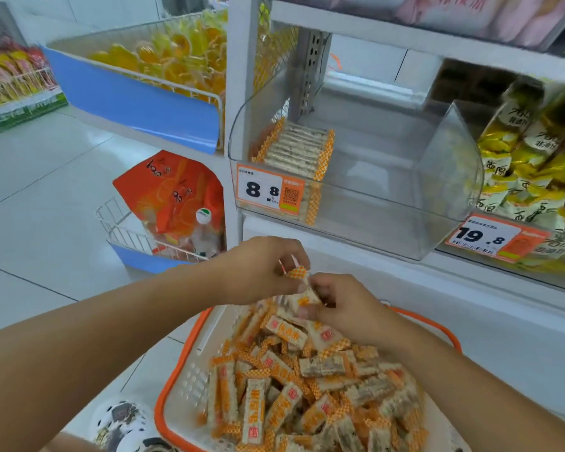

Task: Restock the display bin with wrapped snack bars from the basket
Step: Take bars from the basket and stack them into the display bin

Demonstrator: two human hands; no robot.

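**Snack bars gathered for the bin**

Both hands meet over the basket (177, 380); left hand (261, 272) and right hand (336, 303) pinch one snack bar (302, 290) between them; the display bin (444, 177) lies above the grip, mostly bare; next, likely, a lift upward.

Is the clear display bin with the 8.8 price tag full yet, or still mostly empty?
Mostly empty. The display bin holds one neat row of snack bars at its left side; the rest of its floor is bare.
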